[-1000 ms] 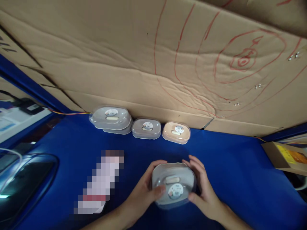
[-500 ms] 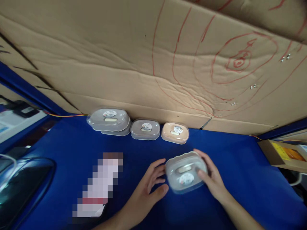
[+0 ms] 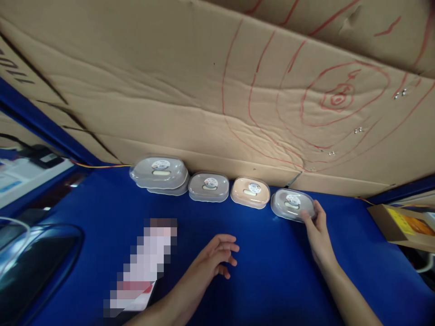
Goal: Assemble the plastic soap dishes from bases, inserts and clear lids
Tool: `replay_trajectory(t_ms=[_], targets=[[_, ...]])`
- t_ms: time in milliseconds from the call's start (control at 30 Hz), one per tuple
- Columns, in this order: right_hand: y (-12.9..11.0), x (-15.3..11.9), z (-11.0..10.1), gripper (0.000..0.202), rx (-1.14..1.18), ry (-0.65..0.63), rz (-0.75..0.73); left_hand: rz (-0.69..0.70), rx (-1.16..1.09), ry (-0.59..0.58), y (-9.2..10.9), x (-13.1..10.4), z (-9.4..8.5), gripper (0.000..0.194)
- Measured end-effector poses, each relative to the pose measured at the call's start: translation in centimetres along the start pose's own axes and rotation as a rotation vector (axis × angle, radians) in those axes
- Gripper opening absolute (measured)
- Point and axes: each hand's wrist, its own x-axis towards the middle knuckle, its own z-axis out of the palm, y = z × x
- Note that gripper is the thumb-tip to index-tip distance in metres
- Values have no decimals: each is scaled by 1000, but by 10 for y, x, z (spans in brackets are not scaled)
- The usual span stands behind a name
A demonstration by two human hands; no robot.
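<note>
Nearest, the left hand (image 3: 217,256) hangs over the blue table (image 3: 258,267), its grip slack and empty, fingers slightly bent and apart, with a long pixelated object (image 3: 144,262) lying to its left. Farther out, the right hand (image 3: 316,231) has its grip closed on the right end of a small grey container (image 3: 285,204), the thumb on top of the clear lid and the fingers around the far side. That container extends leftward from this grip, its round white label facing up, and lies well ahead and to the right of the left hand; whether its base rests fully on the table, I cannot tell. Just beside it on the left is a peach container (image 3: 249,195), then a second grey container (image 3: 208,192), then a stack (image 3: 159,181) of at least 2 larger grey containers. Behind this row rises a cardboard panel (image 3: 152,90) with red curved lines.
</note>
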Motion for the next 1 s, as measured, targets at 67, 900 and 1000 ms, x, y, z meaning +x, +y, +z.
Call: replay_trajectory(t_ms=[67, 900, 1000], targets=[[-3, -2, 1, 100, -71, -22, -75, 39, 114, 19, 0, -2, 0, 29], [-22, -31, 9, 42, -636, -25, -753, 852, 1805, 618, 5, 20, -15, 49], [-36, -49, 6, 52, -509, -220, -793, 880, 1590, 400, -24, 0, -12, 64]])
